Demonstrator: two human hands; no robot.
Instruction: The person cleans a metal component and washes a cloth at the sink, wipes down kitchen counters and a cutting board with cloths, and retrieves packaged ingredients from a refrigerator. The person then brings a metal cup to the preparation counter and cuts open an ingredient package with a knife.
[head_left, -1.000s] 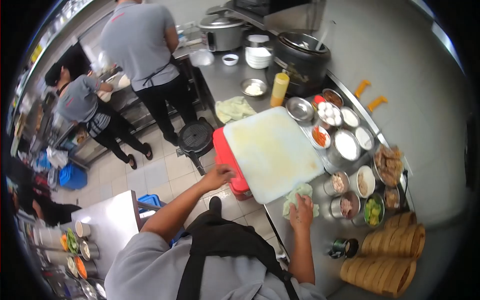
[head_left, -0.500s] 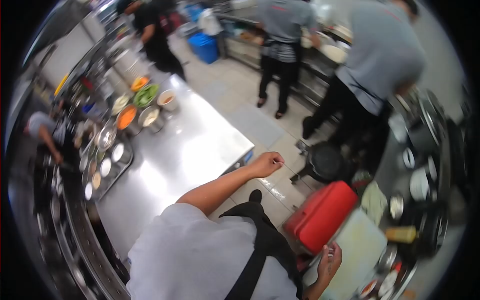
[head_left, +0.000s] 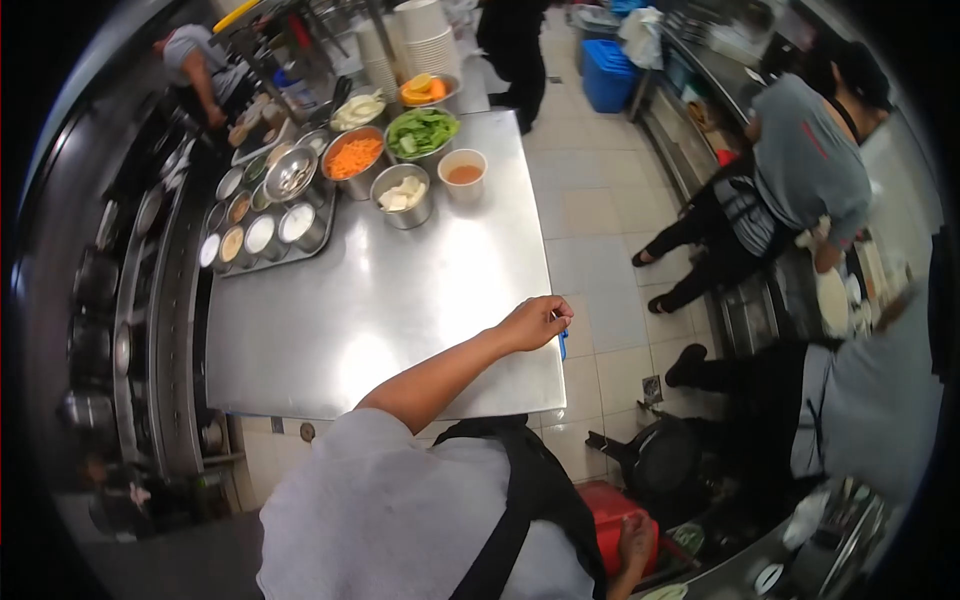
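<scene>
**A:** What is taking up most of the view?

**B:** A big steel table (head_left: 400, 300) is filling the middle. Its near half is lying bare. At the far end, bowls of shredded carrot (head_left: 354, 157) and leafy greens (head_left: 421, 131) are sitting together, with a pot of pale slices (head_left: 403, 192) and a cup of orange sauce (head_left: 463, 172) just in front of them. A tray of small tins (head_left: 262, 235) is lying to their left.

**A:** And the people?

**B:** A co-worker in a grey shirt (head_left: 810, 160) is bending over the counter on the far side of the aisle, well apart from the table. Others are working further back.

**A:** Where are the person's own hands?

**B:** The left hand (head_left: 535, 322) is reaching out over the table's near right edge, fingers curled in narrow, almost a fist. A small blue thing (head_left: 563, 345) is showing just under the knuckles, at the very edge of the table. The hand is touching it or nearly so; I cannot tell whether the fingers are actually gripping it.

**A:** The right hand (head_left: 635, 545)?

**B:** It is hanging low behind the body, resting against a red container (head_left: 610, 515). It is too cut off to say whether the fingers are wide or closed.

**A:** So how far along is the work looking?

**B:** Early, I am judging. The blue thing is sitting at the edge, not lifted clear, and the food at the far end is looking untouched.
</scene>
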